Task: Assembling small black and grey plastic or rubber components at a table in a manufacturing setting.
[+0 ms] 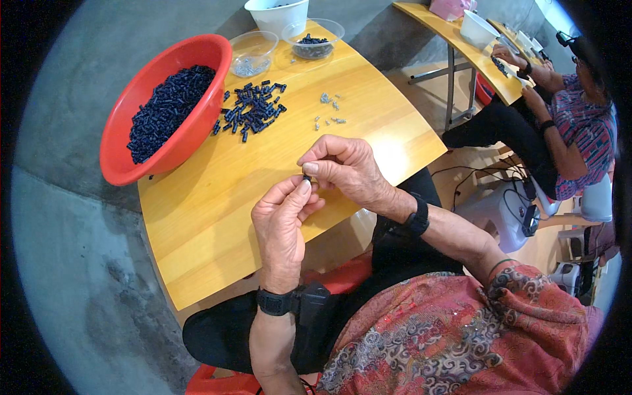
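Note:
Near the front edge of the wooden table [217, 217], both of my hands meet fingertip to fingertip. My left hand [282, 214] pinches a small black plastic piece [307, 177] between thumb and fingers. Just above it, the thumb and forefinger of my right hand [349, 170] are pressed together; whatever they hold is too small or hidden to name. Beyond my hands lies a loose pile of short black tubular pieces [252, 112]. To its right, several tiny clear or silvery parts [326, 99] are scattered on the wood.
A red basin [112, 158] heaped with black pieces stands at the left. Behind the pile are a clear bowl [263, 41] with tiny parts, another clear bowl [336, 29] with black pieces, and a white tub [289, 16]. At upper right, a person [579, 131] works at another table [428, 23].

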`<state>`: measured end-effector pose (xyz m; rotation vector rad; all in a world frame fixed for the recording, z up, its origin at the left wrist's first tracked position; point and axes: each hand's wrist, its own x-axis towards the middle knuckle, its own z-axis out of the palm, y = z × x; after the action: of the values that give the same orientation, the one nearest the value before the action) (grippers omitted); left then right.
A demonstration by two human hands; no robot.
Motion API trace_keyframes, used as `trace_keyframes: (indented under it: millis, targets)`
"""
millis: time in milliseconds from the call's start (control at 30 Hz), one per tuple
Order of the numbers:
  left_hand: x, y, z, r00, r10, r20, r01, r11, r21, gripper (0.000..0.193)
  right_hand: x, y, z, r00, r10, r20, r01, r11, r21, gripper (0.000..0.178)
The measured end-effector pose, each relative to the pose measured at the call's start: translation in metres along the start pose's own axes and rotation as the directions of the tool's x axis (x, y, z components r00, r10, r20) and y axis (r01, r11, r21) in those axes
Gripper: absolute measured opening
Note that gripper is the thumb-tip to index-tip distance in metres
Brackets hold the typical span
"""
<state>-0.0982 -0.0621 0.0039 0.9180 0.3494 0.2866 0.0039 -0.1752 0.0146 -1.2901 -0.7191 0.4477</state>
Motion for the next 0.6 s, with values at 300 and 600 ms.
trace_keyframes:
  millis: [300,600]
  targets:
    - [-0.007,-0.003,0.006,0.999,0.005,-0.036,-0.004,0.999,0.036,0.016,-0.006,0.006,-0.004,0.983,-0.178,0.033,0.181,0.973,-0.144,0.006]
    - [-0.03,0.002,0.031,0.996,0.082,-0.034,-0.078,0.992,0.102,0.016,-0.024,-0.015,-0.015,0.932,-0.335,0.141,0.356,0.919,-0.168,0.006]
